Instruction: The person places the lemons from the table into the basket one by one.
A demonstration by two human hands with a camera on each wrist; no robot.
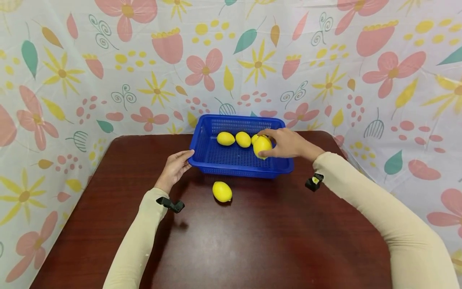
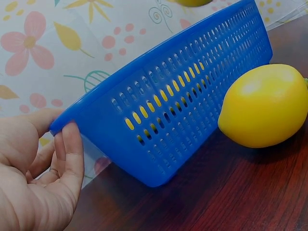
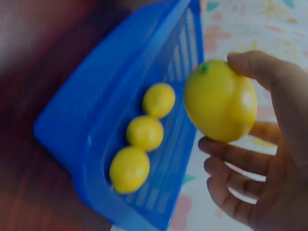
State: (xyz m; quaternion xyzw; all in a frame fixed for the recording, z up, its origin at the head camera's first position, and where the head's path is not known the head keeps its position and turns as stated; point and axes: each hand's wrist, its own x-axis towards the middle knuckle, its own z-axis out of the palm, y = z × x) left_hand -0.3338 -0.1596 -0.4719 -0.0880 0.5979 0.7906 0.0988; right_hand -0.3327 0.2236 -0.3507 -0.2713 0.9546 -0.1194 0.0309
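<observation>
A blue plastic basket (image 1: 231,168) with slotted walls stands toward the back of the table. My left hand (image 1: 175,168) pinches its left rim between thumb and fingers, as the left wrist view (image 2: 43,168) also shows. Above the basket's right part, my right hand (image 1: 286,143) holds a lemon (image 1: 262,147) between thumb and fingertips. Three more lemons lie in a row inside the basket; the left one (image 1: 225,139) and middle one (image 1: 243,139) show well, while the third (image 3: 159,100) is partly hidden in the head view. Another lemon (image 1: 221,192) rests on the table in front of the basket.
The dark brown wooden table (image 1: 252,241) has a glossy top. Behind and beside it hangs a white cloth (image 1: 216,36) printed with flowers and leaves. A small black camera mount (image 1: 170,204) is worn on the left wrist, and another (image 1: 314,182) on the right.
</observation>
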